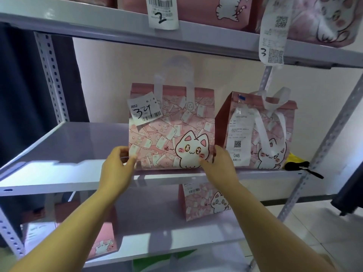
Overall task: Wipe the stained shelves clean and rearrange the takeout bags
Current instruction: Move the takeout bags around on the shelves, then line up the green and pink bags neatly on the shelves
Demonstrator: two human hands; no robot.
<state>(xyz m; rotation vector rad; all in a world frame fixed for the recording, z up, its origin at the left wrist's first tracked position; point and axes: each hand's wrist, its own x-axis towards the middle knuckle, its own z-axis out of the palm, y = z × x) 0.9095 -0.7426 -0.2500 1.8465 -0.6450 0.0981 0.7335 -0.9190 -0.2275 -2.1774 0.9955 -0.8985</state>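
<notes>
A pink takeout bag with a white cat print and a "34" receipt (167, 130) stands upright near the front edge of the middle shelf (64, 150). My left hand (117, 167) grips its lower left edge, thumb on the front. My right hand (220, 163) grips its lower right edge. A second pink cat bag with a long "046" receipt (273, 134) stands right beside it, angled. The shelf's left half is bare and glossy.
A yellow cloth (296, 159) and a black object (298, 166) lie at the shelf's right end. More pink bags sit on the top shelf (216, 8) and the lower shelves (204, 201). Perforated uprights (53, 75) frame the rack.
</notes>
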